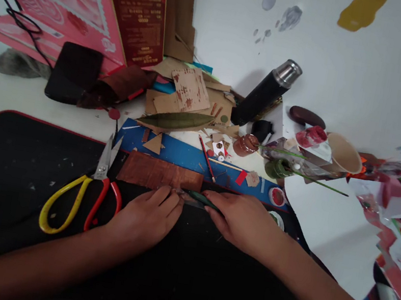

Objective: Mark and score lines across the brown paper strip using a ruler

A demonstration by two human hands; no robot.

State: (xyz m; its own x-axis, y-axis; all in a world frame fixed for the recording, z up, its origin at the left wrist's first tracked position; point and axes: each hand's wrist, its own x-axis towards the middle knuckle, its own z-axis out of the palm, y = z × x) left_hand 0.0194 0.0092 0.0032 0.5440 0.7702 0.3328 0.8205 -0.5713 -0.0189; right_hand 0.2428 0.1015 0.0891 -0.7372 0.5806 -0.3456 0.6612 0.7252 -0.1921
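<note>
A reddish-brown painted strip point(157, 172) lies on the black mat, just beyond my hands. My left hand point(154, 211) is closed, its fingertips pressed together near the strip's lower right edge; whatever they pinch is too small to make out. From the right, my right hand point(233, 218) grips a dark green tool point(200, 198) between thumb and fingers, its tip reaching toward my left fingertips. A clear ruler-like edge shows faintly below the tool. Scissors point(101, 171) with one yellow and one red handle lie open left of my left hand.
Behind the strip, a blue mat point(180, 152) holds a red pencil point(206, 159) and cardboard scraps. Farther back are paint jars point(245, 145), a black flask point(262, 99), and a dark phone point(74, 73). White paper point(330, 224) lies right.
</note>
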